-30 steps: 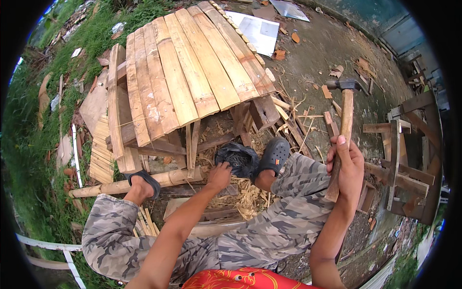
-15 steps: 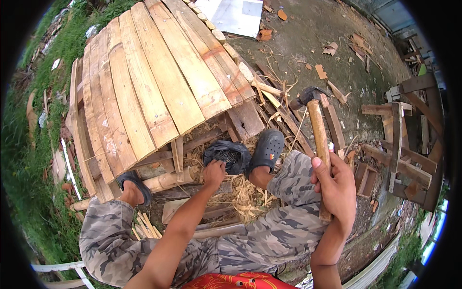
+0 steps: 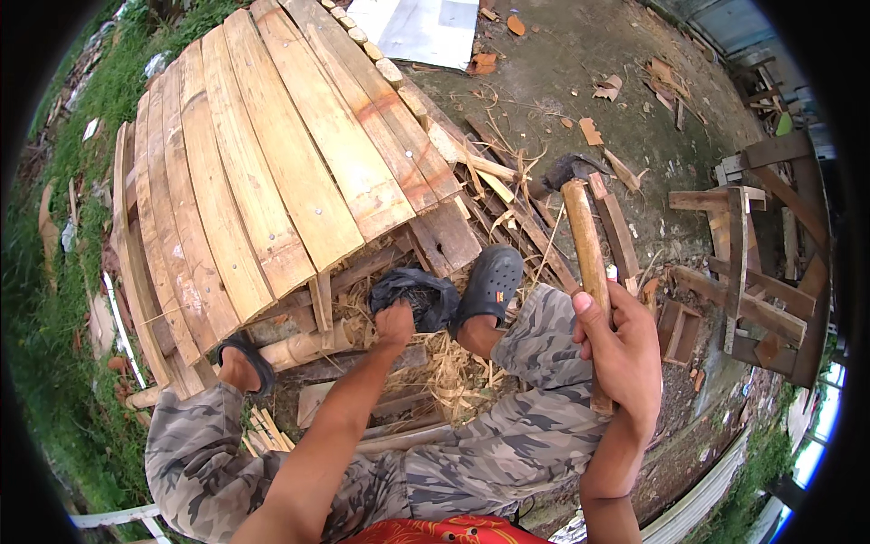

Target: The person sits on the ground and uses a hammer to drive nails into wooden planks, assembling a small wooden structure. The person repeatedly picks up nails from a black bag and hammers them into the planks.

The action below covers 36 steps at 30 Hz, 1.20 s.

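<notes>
My right hand [image 3: 625, 354] is wrapped round the wooden handle of a hammer [image 3: 584, 240], held upright with its dark metal head at the far end. My left hand [image 3: 395, 324] is at the near edge of a black plastic bag [image 3: 433, 299], its fingers curled and the fingertips hidden in the opening. Thin dark nails seem to lie inside the bag. Beyond it stands a slatted wooden panel [image 3: 263, 154] of pale planks, dotted with nail heads.
Wood shavings [image 3: 462, 376] and loose boards lie between my feet, which wear dark clogs [image 3: 489, 286]. A pile of sticks [image 3: 535, 231] runs along the panel's right side. Wooden frames [image 3: 743, 263] stand at the right, and a white sheet [image 3: 417, 32] lies at the back.
My left hand has reached slightly deeper into the bag, its fingertips now out of sight. The view has shifted a little, and the right hand still holds the hammer.
</notes>
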Each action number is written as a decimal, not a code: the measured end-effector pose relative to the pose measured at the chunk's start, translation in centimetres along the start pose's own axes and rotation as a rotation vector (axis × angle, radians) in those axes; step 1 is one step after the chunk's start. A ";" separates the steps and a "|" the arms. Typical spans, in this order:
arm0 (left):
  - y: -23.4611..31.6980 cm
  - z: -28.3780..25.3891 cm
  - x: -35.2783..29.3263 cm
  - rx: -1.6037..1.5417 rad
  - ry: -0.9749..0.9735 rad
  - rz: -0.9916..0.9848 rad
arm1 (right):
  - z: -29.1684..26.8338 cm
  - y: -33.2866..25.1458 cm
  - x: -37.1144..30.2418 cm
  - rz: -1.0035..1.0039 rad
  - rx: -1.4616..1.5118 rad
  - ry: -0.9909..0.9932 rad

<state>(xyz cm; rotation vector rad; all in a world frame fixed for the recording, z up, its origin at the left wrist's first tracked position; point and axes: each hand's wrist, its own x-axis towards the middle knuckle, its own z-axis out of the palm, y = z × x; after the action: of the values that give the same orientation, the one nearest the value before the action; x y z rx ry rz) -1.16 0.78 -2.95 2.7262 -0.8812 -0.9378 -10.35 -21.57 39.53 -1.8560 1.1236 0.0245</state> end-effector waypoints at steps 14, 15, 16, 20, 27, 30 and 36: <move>-0.3 -12.0 -8.3 -0.395 0.113 0.211 | 0.7 -2.2 -1.4 -0.159 0.124 -0.050; 0.0 -12.9 -9.0 -0.408 0.169 0.257 | 1.0 -2.5 -1.6 -0.177 0.140 -0.065; 0.2 -13.9 -9.5 -0.373 0.127 0.328 | 1.2 -2.8 -1.7 -0.179 0.140 -0.064; 1.2 -17.5 -13.7 -0.235 0.014 0.481 | 2.4 -3.7 -2.2 -0.278 0.240 -0.097; 1.8 -30.9 -23.8 -0.235 0.090 0.751 | 4.3 -5.4 -1.6 -0.472 0.313 -0.092; 1.4 -37.9 -26.1 -0.456 0.169 0.642 | 5.1 -6.0 -1.3 -0.491 0.320 -0.088; -4.3 -49.8 -22.4 -0.596 0.930 0.444 | 6.5 -7.2 -1.1 -0.513 0.266 -0.098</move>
<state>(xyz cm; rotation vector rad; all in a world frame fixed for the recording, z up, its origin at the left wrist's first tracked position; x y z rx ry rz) 16.46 13.67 47.30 1.9467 -0.7627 0.1684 -3.32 -15.11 41.37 -1.8261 0.5299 -0.3093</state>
